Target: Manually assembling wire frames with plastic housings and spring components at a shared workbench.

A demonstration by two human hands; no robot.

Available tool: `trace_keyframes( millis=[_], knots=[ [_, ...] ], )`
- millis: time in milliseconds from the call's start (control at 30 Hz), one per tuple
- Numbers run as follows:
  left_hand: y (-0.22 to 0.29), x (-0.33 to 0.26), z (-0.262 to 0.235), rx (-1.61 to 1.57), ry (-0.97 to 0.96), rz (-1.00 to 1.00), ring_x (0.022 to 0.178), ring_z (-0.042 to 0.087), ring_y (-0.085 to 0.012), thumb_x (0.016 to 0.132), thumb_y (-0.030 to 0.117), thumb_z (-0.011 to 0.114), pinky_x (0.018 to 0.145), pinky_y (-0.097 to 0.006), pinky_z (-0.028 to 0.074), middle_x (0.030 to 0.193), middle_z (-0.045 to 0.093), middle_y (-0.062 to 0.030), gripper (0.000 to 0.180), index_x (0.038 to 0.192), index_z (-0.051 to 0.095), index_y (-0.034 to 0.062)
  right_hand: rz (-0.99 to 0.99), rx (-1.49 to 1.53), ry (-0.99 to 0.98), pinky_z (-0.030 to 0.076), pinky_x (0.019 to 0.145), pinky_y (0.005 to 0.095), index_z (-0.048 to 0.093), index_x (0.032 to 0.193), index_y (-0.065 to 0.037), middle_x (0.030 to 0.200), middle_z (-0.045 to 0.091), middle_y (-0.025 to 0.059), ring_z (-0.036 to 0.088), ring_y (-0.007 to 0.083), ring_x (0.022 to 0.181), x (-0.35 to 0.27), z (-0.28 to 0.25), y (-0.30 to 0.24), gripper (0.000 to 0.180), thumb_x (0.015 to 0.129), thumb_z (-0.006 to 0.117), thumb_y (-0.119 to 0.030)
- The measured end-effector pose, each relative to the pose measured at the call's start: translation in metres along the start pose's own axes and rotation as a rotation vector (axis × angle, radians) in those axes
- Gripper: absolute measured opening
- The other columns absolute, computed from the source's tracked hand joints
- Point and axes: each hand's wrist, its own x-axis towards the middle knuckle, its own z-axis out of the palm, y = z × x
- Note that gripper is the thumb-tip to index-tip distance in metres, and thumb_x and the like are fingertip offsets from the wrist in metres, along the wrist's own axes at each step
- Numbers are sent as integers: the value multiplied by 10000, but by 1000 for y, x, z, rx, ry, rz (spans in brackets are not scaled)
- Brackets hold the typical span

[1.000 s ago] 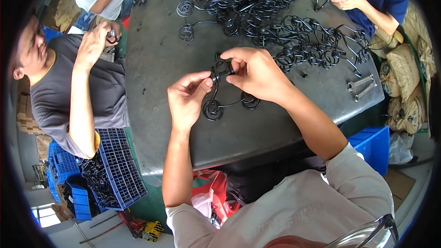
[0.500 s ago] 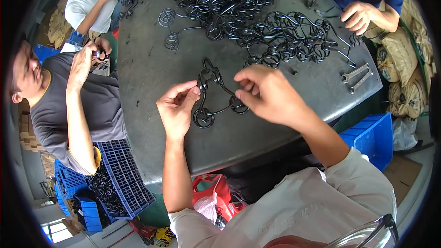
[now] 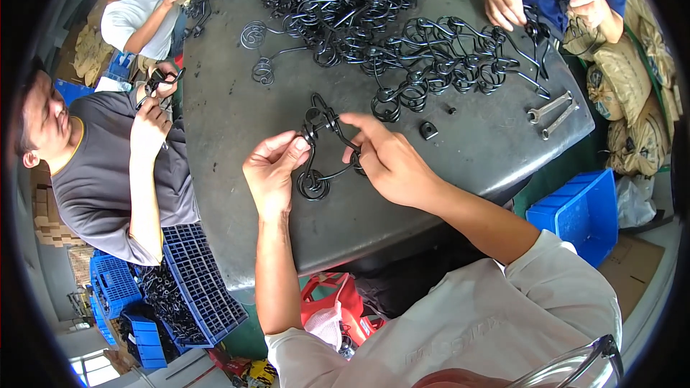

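Observation:
A black bent-wire piece with coiled loops (image 3: 313, 185) stands on the table in front of me. My left hand (image 3: 272, 172) pinches its left side between thumb and fingers, at an upper coil. My right hand (image 3: 392, 162) is closed around its right side, with the index finger reaching to the upper bend; the fingertips partly cover the wire there. Just beyond my right hand lie a small black block with a hole (image 3: 428, 130) and a tiny dark cylindrical part (image 3: 451, 110).
A big heap of black wire pieces (image 3: 338, 0) covers the table's far side, with a linked row (image 3: 460, 50) at right. Two wrenches (image 3: 552, 113) lie near the right edge. Co-workers handle parts at left and far right. Blue crates (image 3: 575, 215) stand below the table.
My right hand has come in against the wire piece, uncovering the small black block. My left hand keeps its pinch. The far-right co-worker now has both hands at a black part.

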Motion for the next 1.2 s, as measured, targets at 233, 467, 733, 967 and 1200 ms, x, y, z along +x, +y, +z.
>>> trace_keyframes(
  millis=[233,467,733,967,1200],
  knots=[
    [-1,-4,6,37,34,6,801,724,-171,871,37,780,706,-280,628,906,741,-125,204,1050,721,-41,-71,16,51,525,784,481,416,1129,44,932,662,259,679,429,857,-4,9,7,215,946,511,-19],
    [6,-23,19,51,-10,136,828,702,-144,824,-9,816,736,-252,581,940,742,-154,346,1139,697,-84,-159,-131,53,535,811,416,458,1168,52,1004,676,209,702,355,922,-5,11,11,269,947,587,-31],
    [6,-33,31,158,-8,174,671,658,-80,852,-39,749,613,-200,498,773,733,-115,400,1220,609,-110,-82,-17,77,514,849,479,556,1125,64,1065,621,269,627,439,941,-11,4,8,297,921,675,-116],
    [3,-33,28,172,17,190,647,685,-111,861,-80,695,621,-212,499,693,711,-91,378,1224,600,-119,-304,-545,278,475,949,435,683,1090,-13,1100,619,180,593,368,1067,-31,-38,5,306,849,741,-194],
    [2,-31,26,159,-20,204,655,695,-113,864,-82,693,628,-213,508,688,710,-87,373,1224,605,-119,-170,-880,289,505,891,427,688,1040,-1,1018,624,152,615,354,972,-35,-81,15,311,790,780,-162]
  ],
)
